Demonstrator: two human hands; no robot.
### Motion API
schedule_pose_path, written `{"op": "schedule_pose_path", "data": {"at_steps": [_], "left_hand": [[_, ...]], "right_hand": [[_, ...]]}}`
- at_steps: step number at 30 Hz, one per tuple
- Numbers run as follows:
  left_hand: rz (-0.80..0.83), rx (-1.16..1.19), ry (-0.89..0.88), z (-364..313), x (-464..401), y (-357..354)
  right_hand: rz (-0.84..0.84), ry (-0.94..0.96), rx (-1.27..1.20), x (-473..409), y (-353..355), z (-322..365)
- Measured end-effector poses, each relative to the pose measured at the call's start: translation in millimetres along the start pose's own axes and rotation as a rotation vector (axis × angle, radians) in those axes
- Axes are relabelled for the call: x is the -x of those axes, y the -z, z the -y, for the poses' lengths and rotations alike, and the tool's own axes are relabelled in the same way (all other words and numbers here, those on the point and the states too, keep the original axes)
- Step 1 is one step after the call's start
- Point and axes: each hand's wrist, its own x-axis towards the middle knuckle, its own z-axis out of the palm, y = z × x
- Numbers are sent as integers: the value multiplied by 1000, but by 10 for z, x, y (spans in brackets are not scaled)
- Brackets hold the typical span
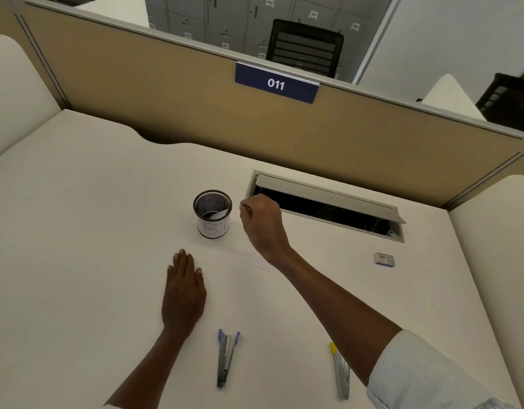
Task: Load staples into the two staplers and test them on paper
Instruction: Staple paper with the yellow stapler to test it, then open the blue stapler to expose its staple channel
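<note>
A blue stapler (226, 357) lies on the white desk near the front edge, swung apart. A yellow-tipped stapler (340, 370) lies to its right, partly under my right forearm. A white sheet of paper (240, 261) lies flat in the middle of the desk. My left hand (184, 287) rests flat on the paper's left side, fingers together. My right hand (262, 222) hovers beside the mesh cup (212, 214), fingers pinched on something small and thin that I cannot make out. A small staple box (384, 259) sits at the right.
The black mesh cup carries a white label and stands behind the paper. A cable hatch (328, 202) in the desk stands with its lid up behind my right hand. A tan partition with a "011" sign (277, 83) closes the back.
</note>
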Motion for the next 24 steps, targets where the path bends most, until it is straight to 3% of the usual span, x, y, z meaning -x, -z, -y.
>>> {"op": "schedule_pose_path", "data": {"at_steps": [7, 14, 24], "left_hand": [[93, 141, 87, -251, 61, 204], [44, 196, -37, -752, 597, 430], [-10, 190, -117, -1038, 1114, 614]], "right_hand": [[-52, -161, -44, 961, 448, -576], [-118, -286, -80, 1861, 828, -1011], [-107, -348, -144, 2356, 963, -1205]]}}
